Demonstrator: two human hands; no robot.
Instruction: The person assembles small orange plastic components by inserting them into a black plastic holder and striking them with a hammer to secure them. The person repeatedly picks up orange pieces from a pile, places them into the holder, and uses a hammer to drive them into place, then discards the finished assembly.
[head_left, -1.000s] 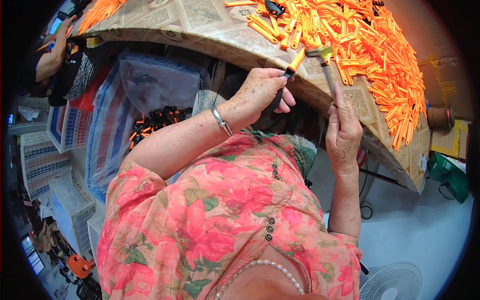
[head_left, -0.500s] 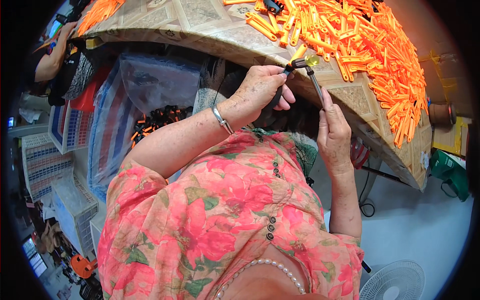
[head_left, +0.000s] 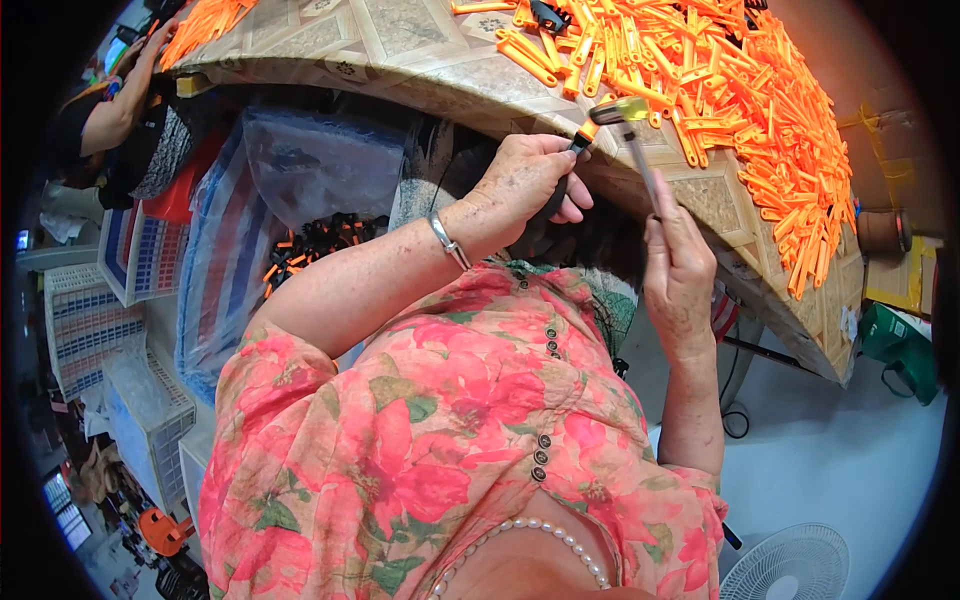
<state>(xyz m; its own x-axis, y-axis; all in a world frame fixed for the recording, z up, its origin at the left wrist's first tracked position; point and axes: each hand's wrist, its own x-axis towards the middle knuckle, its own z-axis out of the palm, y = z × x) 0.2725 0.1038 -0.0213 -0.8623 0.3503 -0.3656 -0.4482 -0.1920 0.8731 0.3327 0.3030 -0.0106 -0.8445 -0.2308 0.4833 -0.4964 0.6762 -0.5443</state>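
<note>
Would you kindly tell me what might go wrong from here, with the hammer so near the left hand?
A stray blow from the hammer in the right hand could catch the left hand, whose fingers grip just below its head.
The orange-and-black piece might twist or slip, being held only by hand.

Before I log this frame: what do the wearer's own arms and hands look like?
Short sleeves: left sleeve and right sleeve are peach, floral-printed in pink and green. Left hand is gloveless, with a silver-coloured bangle at the wrist. Right hand is gloveless too, no bangle visible.
</note>
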